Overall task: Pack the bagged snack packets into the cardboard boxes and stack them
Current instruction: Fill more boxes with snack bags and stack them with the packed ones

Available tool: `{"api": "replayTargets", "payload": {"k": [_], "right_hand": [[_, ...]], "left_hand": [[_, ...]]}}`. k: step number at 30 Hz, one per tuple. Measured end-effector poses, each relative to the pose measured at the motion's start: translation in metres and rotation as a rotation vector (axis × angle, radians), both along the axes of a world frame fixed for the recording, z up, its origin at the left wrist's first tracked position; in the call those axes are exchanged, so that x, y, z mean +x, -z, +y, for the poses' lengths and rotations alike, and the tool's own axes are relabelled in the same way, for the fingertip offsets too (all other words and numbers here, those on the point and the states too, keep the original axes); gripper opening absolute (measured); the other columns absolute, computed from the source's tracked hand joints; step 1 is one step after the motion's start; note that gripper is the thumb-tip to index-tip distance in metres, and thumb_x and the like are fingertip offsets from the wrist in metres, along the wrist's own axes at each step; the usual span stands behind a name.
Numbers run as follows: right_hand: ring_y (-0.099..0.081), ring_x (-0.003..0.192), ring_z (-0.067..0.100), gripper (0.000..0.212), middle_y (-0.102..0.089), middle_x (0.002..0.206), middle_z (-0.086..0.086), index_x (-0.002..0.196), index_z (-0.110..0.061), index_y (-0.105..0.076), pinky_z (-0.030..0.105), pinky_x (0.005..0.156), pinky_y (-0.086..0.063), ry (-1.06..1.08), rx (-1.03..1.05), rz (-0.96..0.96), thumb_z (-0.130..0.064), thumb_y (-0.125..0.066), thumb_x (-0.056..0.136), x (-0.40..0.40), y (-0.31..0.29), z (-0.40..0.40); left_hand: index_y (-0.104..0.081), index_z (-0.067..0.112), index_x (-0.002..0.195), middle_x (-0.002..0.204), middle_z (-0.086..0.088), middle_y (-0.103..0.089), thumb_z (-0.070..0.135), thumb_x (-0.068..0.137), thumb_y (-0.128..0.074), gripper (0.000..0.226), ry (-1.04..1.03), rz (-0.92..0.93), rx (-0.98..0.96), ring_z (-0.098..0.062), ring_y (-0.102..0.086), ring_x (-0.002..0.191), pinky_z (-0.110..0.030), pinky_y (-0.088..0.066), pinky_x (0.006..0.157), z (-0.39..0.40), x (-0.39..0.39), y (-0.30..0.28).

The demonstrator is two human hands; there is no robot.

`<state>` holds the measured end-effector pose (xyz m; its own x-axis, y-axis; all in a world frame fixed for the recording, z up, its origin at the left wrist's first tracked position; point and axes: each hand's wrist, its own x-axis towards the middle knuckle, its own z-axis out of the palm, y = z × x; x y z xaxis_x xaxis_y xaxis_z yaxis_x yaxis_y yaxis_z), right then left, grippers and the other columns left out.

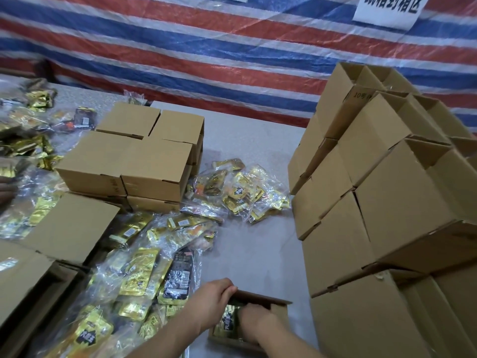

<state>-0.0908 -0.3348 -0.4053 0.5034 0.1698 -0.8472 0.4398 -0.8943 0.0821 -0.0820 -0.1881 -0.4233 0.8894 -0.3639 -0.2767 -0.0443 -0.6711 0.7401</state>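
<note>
at box flap, left hand gripping

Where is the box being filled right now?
In the head view, the open box sits at the bottom centre on the table, under both hands, with loose snack bags to its left and the tall box stack to its right.

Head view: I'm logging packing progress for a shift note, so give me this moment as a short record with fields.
box being packed: small open cardboard box at the near table edge, gold snack bag inside
left hand: fingers curled over the box's far flap
right hand: pressing into the box on the bag
unpacked stock: clear bags of gold packets loose mid-table and at left
closed boxes: low stack, centre-left
tall stack: boxes piled at right
backdrop: striped tarp
</note>
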Motion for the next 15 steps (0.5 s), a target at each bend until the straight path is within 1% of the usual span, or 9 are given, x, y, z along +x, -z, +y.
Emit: {"api": "replayTargets", "payload": {"k": [1, 3, 6, 8, 10, 11, 13, 15], "right_hand": [[-0.044, 0.136, 0.036, 0.042, -0.047, 0.147, 0.021, 0.141, 0.002, -0.048, 0.047, 0.113, -0.036, -0.002, -0.029, 0.036, -0.008, -0.048, 0.1, 0.002, 0.001, 0.006], [-0.047, 0.133, 0.037, 0.041, -0.05, 0.144, 0.02, 0.139, 0.001, -0.051, 0.05, 0.109, -0.041, -0.001, -0.053, 0.075, -0.011, -0.049, 0.1, 0.004, -0.003, 0.012], [-0.055, 0.123, 0.038, 0.039, -0.057, 0.137, 0.018, 0.134, 0.001, -0.055, 0.048, 0.093, -0.049, 0.019, -0.047, 0.054, -0.013, -0.048, 0.098, 0.006, -0.017, -0.003], [-0.056, 0.122, 0.037, 0.042, -0.056, 0.138, 0.016, 0.139, -0.004, -0.051, 0.048, 0.083, -0.051, 0.113, -0.049, 0.019, -0.017, -0.045, 0.1, 0.003, -0.019, -0.024], [-0.056, 0.122, 0.036, 0.042, -0.056, 0.138, 0.016, 0.139, -0.006, -0.05, 0.048, 0.092, -0.051, 0.176, -0.037, 0.024, -0.026, -0.041, 0.103, 0.002, -0.018, -0.035], [-0.057, 0.12, 0.035, 0.041, -0.058, 0.135, 0.017, 0.136, -0.005, -0.053, 0.047, 0.096, -0.05, 0.213, 0.006, 0.032, -0.028, -0.04, 0.104, 0.002, -0.017, -0.035], [-0.059, 0.116, 0.034, 0.038, -0.061, 0.13, 0.018, 0.128, -0.005, -0.058, 0.039, 0.097, -0.048, 0.312, 0.187, 0.031, -0.028, -0.042, 0.103, 0.0, -0.015, -0.024], [-0.055, 0.121, 0.034, 0.039, -0.058, 0.134, 0.018, 0.132, -0.008, -0.055, 0.037, 0.101, -0.044, 0.471, 0.393, 0.048, -0.028, -0.043, 0.1, -0.006, -0.012, -0.006]], "left_hand": [[-0.061, 0.021, 0.095, 0.084, 0.005, -0.062, 0.04, 0.105, -0.042, 0.029, -0.012, 0.001, 0.002, -0.015, -0.058, 0.082, -0.031, -0.044, 0.074, -0.001, 0.0, 0.0], [-0.061, 0.02, 0.095, 0.087, 0.001, -0.064, 0.038, 0.105, -0.042, 0.028, -0.013, 0.015, 0.005, -0.017, -0.059, 0.084, -0.032, -0.044, 0.076, -0.001, 0.001, -0.001], [-0.062, 0.023, 0.095, 0.088, 0.0, -0.066, 0.039, 0.105, -0.043, 0.026, -0.008, 0.025, 0.006, -0.017, -0.061, 0.084, -0.03, -0.045, 0.075, 0.003, 0.005, -0.004], [-0.061, 0.027, 0.094, 0.086, 0.003, -0.064, 0.041, 0.104, -0.043, 0.025, -0.003, 0.034, 0.005, -0.015, -0.06, 0.081, -0.028, -0.044, 0.071, 0.002, 0.005, -0.004], [-0.062, 0.026, 0.096, 0.087, 0.005, -0.064, 0.043, 0.104, -0.042, 0.027, 0.009, 0.029, 0.02, -0.014, -0.059, 0.082, -0.027, -0.041, 0.07, -0.002, 0.004, -0.003], [-0.062, 0.025, 0.097, 0.088, 0.003, -0.065, 0.043, 0.104, -0.042, 0.028, 0.009, 0.025, 0.023, -0.015, -0.06, 0.083, -0.028, -0.042, 0.07, -0.005, 0.003, -0.002], [-0.062, 0.023, 0.097, 0.093, -0.001, -0.068, 0.042, 0.104, -0.042, 0.029, -0.01, 0.018, 0.021, -0.019, -0.061, 0.087, -0.031, -0.045, 0.074, -0.009, 0.002, -0.002], [-0.062, 0.02, 0.096, 0.095, -0.004, -0.069, 0.04, 0.104, -0.043, 0.029, -0.019, 0.017, 0.018, -0.021, -0.062, 0.09, -0.033, -0.045, 0.079, -0.01, 0.002, 0.0]]}}
